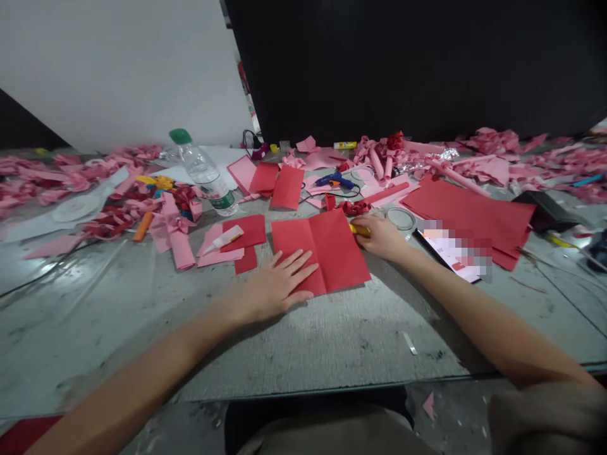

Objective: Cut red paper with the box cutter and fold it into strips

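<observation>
Head view: shows creased red paper (341, 249) opened out on the table (308, 354) at the centre of the frame, under the spread, open fingers of the left hand (275, 287). Shows a yellow object (361, 231) gripped in the curled fingers of the right hand (382, 235), at the paper's right edge; judged to be at a steadying stage, with any shift of the paper calling for release of left-hand pressure. Runs lengthwise left to right, crease slanting from upper left to lower right; points the yellow object's visible end leftward.
</observation>
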Demonstrator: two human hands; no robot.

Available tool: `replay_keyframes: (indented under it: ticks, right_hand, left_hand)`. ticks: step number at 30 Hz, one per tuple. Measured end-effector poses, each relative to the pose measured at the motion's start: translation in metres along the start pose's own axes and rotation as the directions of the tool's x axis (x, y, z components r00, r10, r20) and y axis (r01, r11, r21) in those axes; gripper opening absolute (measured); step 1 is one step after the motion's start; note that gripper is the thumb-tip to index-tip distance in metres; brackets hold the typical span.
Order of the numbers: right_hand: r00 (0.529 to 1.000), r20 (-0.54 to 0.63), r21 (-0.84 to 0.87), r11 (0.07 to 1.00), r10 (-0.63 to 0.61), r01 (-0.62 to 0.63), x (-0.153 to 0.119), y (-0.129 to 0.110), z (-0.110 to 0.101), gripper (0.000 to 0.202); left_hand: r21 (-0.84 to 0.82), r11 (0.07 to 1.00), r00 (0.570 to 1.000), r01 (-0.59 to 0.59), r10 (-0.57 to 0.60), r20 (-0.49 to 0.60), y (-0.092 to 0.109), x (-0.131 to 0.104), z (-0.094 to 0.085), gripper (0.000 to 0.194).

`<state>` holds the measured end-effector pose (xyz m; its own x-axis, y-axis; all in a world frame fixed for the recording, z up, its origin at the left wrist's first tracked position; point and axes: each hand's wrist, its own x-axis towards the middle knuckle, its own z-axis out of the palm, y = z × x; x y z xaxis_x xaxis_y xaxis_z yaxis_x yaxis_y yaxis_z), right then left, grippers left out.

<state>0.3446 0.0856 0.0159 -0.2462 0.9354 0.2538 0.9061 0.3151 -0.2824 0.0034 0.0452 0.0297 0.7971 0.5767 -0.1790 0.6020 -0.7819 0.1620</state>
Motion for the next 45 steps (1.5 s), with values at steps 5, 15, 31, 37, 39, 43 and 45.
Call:
replay_keyframes:
  ticks: [5,15,31,37,39,43,45]
  right_hand:
    - [0.996,-0.025,-0.062,0.994,0.084,-0.086,-0.006,0.005,-0.013,0.029]
    - [0.958,-0.069,0.517,0.832,0.277,-0.203,-0.07,-0.019,-0.065,0.03]
    - [0.979,0.043,0.607,0.783,-0.201,0.134,-0.104,-0.036,-0.047,0.038]
    - [0.89,0.155,0.503,0.81,-0.429,0.302,-0.104,-0.044,-0.043,0.055]
    - [0.871,0.198,0.451,0.831,-0.449,0.326,-0.106,-0.047,-0.042,0.064]
    - [0.845,0.282,0.348,0.869,-0.454,0.352,-0.109,-0.051,-0.042,0.077]
    - [0.857,0.298,0.328,0.888,-0.42,0.321,-0.111,-0.052,-0.044,0.076]
  left_hand:
    - [0.054,0.998,1.0,-0.008,0.009,-0.015,0.022,-0.033,-0.001,0.067]
    - [-0.048,0.961,0.961,-0.271,0.268,-0.071,0.018,-0.036,-0.006,0.067]
    - [-0.127,0.987,0.983,-0.098,0.076,-0.167,0.029,-0.014,0.011,0.063]
    - [-0.187,0.978,0.982,-0.09,0.056,-0.181,0.031,-0.018,0.017,0.078]
    - [-0.236,0.968,0.983,-0.085,0.043,-0.179,0.03,-0.019,0.019,0.08]
    - [-0.322,0.943,0.986,-0.088,0.036,-0.164,0.028,-0.019,0.023,0.088]
    - [-0.337,0.937,0.987,-0.093,0.041,-0.157,0.027,-0.018,0.024,0.09]
